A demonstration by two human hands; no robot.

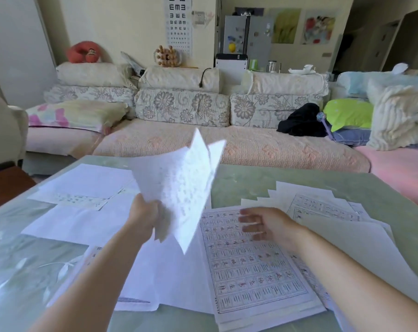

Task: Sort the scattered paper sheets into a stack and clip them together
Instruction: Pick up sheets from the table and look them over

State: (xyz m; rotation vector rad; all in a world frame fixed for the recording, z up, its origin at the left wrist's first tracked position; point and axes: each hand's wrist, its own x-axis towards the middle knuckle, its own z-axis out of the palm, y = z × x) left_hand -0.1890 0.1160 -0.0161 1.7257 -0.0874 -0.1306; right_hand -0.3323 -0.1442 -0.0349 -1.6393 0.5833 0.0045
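Paper sheets (176, 188): one bunch in left hand (144, 216).

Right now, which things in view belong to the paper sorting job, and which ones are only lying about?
For the job: bundle of sheets in the left hand; printed sheet under the open right hand; blank sheets on the left; fanned sheets on the right. No clip is visible.
Lying about: sofa, black garment, green pillow, eye chart.

The left forearm is extended forward from the lower left; the left hand (144, 218) is raised, fingers curled round a bundle of sheets (176, 185); the right forearm is stretched in from the lower right; the right hand (269, 226) is held low, fingers spread and straight.
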